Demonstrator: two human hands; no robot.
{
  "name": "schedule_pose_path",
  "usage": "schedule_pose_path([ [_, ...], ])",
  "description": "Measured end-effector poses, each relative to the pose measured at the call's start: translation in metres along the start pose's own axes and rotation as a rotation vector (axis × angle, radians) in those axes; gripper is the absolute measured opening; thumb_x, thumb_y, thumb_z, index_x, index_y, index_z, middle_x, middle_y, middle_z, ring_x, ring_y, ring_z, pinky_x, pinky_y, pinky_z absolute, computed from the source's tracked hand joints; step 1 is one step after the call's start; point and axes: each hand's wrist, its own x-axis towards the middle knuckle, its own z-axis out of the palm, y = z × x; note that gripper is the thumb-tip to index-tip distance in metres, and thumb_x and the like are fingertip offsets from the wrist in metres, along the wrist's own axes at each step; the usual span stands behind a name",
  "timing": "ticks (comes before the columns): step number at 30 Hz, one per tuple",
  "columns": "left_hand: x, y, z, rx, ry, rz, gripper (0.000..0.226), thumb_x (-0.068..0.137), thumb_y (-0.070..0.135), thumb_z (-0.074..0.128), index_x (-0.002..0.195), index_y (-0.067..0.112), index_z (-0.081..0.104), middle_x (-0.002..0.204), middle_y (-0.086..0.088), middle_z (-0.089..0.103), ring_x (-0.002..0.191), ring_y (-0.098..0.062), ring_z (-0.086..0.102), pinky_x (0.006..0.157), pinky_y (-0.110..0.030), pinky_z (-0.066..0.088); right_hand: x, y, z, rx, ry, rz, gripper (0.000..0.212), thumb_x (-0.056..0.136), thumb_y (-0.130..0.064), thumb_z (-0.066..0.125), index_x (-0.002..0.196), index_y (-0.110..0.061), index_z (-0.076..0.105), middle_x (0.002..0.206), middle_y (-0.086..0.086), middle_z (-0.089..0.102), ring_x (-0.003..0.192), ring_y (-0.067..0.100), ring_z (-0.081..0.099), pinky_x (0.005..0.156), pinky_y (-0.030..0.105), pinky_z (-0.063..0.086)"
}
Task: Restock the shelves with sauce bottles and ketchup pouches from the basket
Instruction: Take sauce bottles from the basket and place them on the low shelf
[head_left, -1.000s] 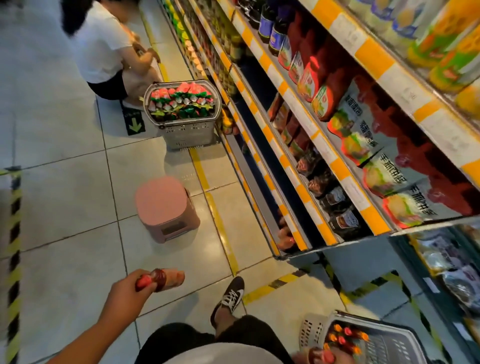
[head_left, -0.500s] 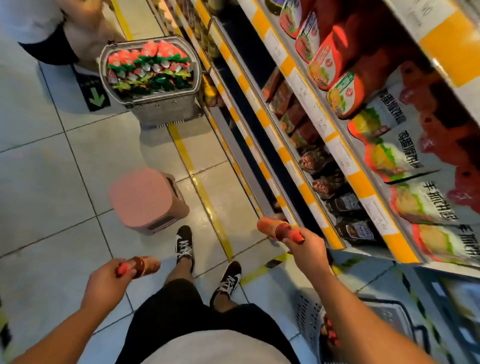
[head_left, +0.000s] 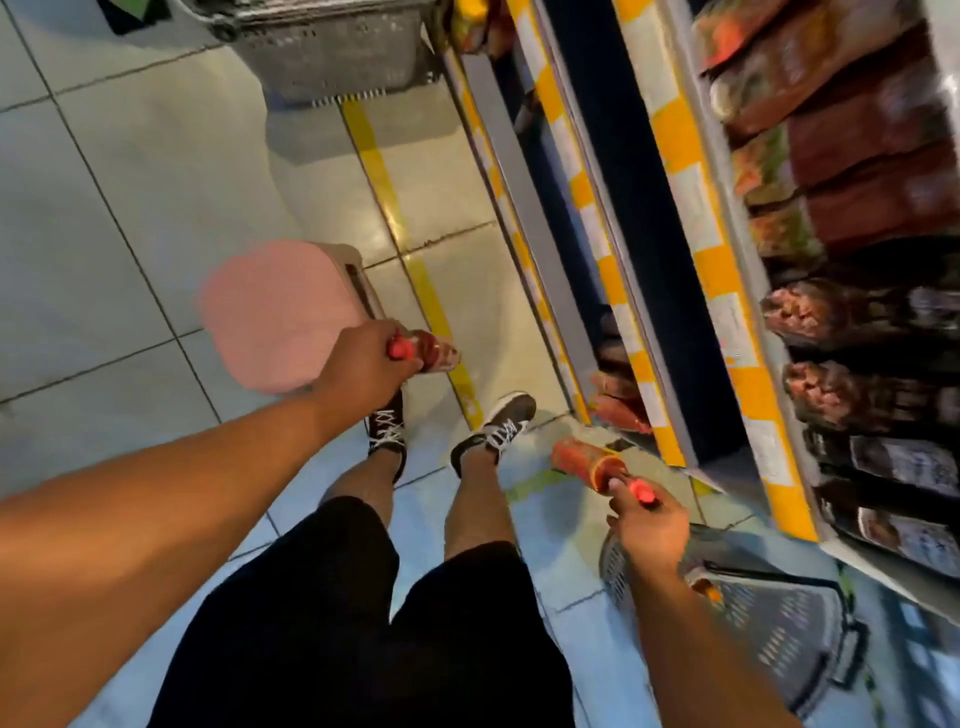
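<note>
Head view, blurred, looking straight down past black shorts and two dark sneakers (head_left: 492, 431) on pale floor tile.

Left hand (head_left: 363, 364) was curled round the red-capped neck of a sauce bottle (head_left: 431, 351), bottle body pointing forward away from the wrist, held in the air over the floor just beside the near right corner of a pink stool (head_left: 275, 317). Firm grip, fingers wrapped.

Right hand (head_left: 649, 525) was likewise wrapped round the red cap end of a second sauce bottle (head_left: 584, 462), body angled forward and left, held low near the front edge of the bottom shelf (head_left: 670, 447). Not touching the shelf, as far as the blur let me tell.

Grey basket (head_left: 795, 629) sat on the floor at the lower right, directly under and behind the right forearm, close to the shelf base. A bit of orange-red showed inside by the wrist; too blurred to identify.

Shelving ran along the right edge with yellow-and-white price strips (head_left: 680, 135); reddish pouches (head_left: 852, 124) on the upper tier, dark jars (head_left: 893, 467) nearer. More red-orange bottles (head_left: 618, 400) lay on the bottom shelf.

Second grey basket (head_left: 337, 57) sat at the top edge by a yellow floor line (head_left: 395, 208).
</note>
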Motion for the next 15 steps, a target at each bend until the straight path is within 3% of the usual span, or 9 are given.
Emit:
schedule_pose_path([
  [4, 0.072, 0.005, 0.062, 0.021, -0.009, 0.038, 0.025, 0.085, 0.022, 0.079, 0.108, 0.014, 0.073, 0.095, -0.006, 0.072, 0.089, -0.026, 0.065, 0.077, -0.039, 0.052, 0.06, 0.005, 0.047, 0.222, 0.04, 0.143, 0.02, 0.091, 0.0, 0.073, 0.1, 0.012, 0.06, 0.089, 0.026, 0.06, 0.079, 0.036, 0.059, 0.061, 0.043, 0.052],
  [6, 0.104, 0.008, 0.098, 0.006, -0.005, 0.049, 0.024, 0.083, 0.024, 0.08, 0.105, 0.017, 0.074, 0.089, 0.001, 0.068, 0.083, -0.02, 0.062, 0.067, -0.03, 0.041, 0.094, 0.007, 0.069, 0.261, 0.077, 0.161, 0.017, 0.091, -0.005, 0.076, 0.085, 0.0, 0.06, 0.091, 0.025, 0.061, 0.077, 0.036, 0.061, 0.062, 0.047, 0.055],
  [8, 0.134, 0.012, 0.134, -0.038, -0.01, 0.051, 0.022, 0.081, 0.024, 0.081, 0.102, 0.018, 0.075, 0.086, 0.004, 0.065, 0.08, -0.016, 0.059, 0.065, -0.025, 0.035, 0.125, 0.008, 0.088, 0.233, 0.106, 0.117, 0.018, 0.087, -0.017, 0.08, 0.079, -0.017, 0.064, 0.09, 0.02, 0.071, 0.08, 0.043, 0.07, 0.075, 0.056, 0.061],
  [10, 0.159, 0.016, 0.17, -0.066, -0.029, 0.066, 0.019, 0.081, 0.023, 0.08, 0.098, 0.02, 0.075, 0.088, 0.004, 0.067, 0.081, -0.015, 0.06, 0.066, -0.025, 0.039, 0.152, 0.009, 0.102, 0.273, 0.127, 0.079, 0.014, 0.084, -0.022, 0.082, 0.084, -0.017, 0.069, 0.086, 0.015, 0.073, 0.078, 0.04, 0.073, 0.073, 0.052, 0.062],
  [13, 0.187, 0.027, 0.219, -0.08, -0.038, 0.141, 0.011, 0.08, 0.018, 0.077, 0.091, 0.019, 0.074, 0.082, 0.01, 0.067, 0.073, -0.007, 0.058, 0.061, -0.013, 0.039, 0.191, 0.01, 0.118, 0.357, 0.176, 0.074, 0.014, 0.081, -0.02, 0.083, 0.089, -0.013, 0.074, 0.073, 0.009, 0.071, 0.059, 0.029, 0.068, 0.06, 0.04, 0.058],
  [15, 0.201, 0.037, 0.248, -0.088, -0.023, 0.206, 0.008, 0.078, 0.014, 0.077, 0.085, 0.012, 0.074, 0.077, 0.006, 0.067, 0.071, -0.009, 0.057, 0.065, -0.016, 0.043, 0.214, 0.01, 0.126, 0.373, 0.207, 0.074, 0.019, 0.077, -0.023, 0.084, 0.088, -0.011, 0.075, 0.072, 0.007, 0.071, 0.058, 0.025, 0.068, 0.059, 0.035, 0.057],
])
